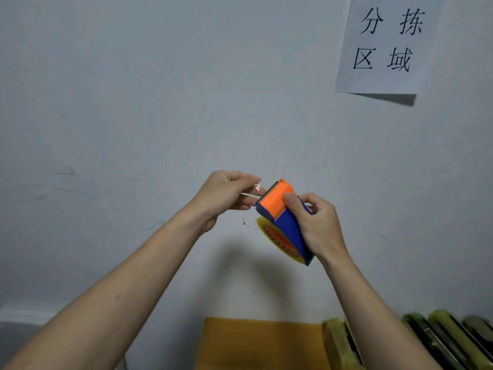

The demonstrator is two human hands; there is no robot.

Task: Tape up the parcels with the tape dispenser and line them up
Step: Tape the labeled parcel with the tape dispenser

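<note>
I hold both hands up in front of a pale wall. My right hand [317,225] grips a blue tape dispenser [286,222] with an orange cutter head and a roll of clear yellowish tape, thumb on the orange part. My left hand [226,194] pinches the loose clear tape end [257,186] just left of the cutter's toothed edge. A brown cardboard parcel [262,343] lies at the bottom centre, partly cut off by the frame edge.
A white paper sign [386,44] with black characters hangs on the wall at the upper right. Several dark parcels wrapped in yellowish tape [426,340] stand side by side at the bottom right, beside the cardboard parcel.
</note>
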